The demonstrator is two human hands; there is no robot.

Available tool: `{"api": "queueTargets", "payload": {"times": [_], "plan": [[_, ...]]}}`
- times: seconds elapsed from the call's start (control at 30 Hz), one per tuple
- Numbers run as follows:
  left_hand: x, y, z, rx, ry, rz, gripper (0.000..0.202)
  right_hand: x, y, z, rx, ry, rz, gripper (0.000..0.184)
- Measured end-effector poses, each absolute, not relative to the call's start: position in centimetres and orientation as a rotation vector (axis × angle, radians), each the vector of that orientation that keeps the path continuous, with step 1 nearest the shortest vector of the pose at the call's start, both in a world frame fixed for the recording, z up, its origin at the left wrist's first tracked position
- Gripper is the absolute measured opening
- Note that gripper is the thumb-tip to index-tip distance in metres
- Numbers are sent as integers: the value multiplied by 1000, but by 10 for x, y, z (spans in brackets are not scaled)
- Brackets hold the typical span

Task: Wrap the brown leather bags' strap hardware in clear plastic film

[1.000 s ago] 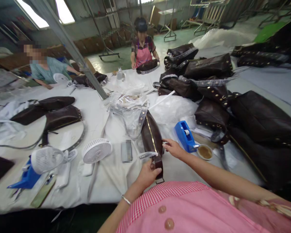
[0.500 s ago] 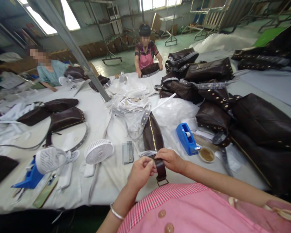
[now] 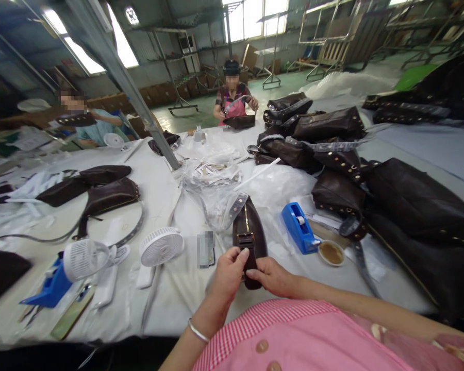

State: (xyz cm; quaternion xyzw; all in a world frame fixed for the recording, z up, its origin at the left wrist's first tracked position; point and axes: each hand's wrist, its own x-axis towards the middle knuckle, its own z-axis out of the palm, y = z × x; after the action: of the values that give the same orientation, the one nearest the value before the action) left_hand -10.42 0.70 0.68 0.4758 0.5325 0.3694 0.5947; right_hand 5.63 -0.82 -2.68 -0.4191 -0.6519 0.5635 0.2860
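Note:
A dark brown leather bag [image 3: 258,229] with a gold zipper lies lengthwise in front of me on the table. Across its near half runs a short brown strap [image 3: 249,262], whose metal buckle [image 3: 245,236] points away from me. My left hand [image 3: 232,265] pinches the strap from the left, thumb on top. From the other side my right hand [image 3: 272,275] grips the strap's near part, its thumb pressed on the leather. Both hands partly cover the strap and the bag's near end. A plastic-wrapped, studded strap [image 3: 237,205] reaches the bag's far end.
Right of the bag stand a blue tape dispenser [image 3: 299,226] and a round dish of brown stuff [image 3: 331,253]. Piled brown bags [image 3: 421,201] fill the right side. A white fan [image 3: 161,246] and a phone [image 3: 206,250] are at left. Two co-workers handle bags across the table.
The strap's buckle end has swung from pointing at me to lying over the bag's zipper. Both hands have shifted along with it. The left co-worker has lifted a bag.

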Motion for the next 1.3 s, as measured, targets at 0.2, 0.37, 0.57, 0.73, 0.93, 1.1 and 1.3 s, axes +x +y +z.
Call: {"api": "queueTargets", "payload": {"times": [0.2,0.37,0.57,0.73,0.93,1.1,1.3], "plan": [[-110,-4,-2,1059,1293,877,35,65,-9,-18,-1086,-1482,1730,51],[-108,-7,14,1279,1382,847,33,59,14,8,-1192,-1321,1627,45],[-108,-12,11,1220,1365,845,38,42,26,23,-1215,-1139,1499,38],[-110,-18,7,1180,1314,781,36,44,37,25,-1248,-1108,1429,37],[-101,-10,22,1020,1148,840,41,47,43,33,-1226,-1256,1450,34],[-91,-9,26,1140,1261,761,33,51,47,30,-1258,-1128,1456,34],[-103,-24,31,1630,1201,551,10,69,57,30,-1238,-905,1578,38]]}}
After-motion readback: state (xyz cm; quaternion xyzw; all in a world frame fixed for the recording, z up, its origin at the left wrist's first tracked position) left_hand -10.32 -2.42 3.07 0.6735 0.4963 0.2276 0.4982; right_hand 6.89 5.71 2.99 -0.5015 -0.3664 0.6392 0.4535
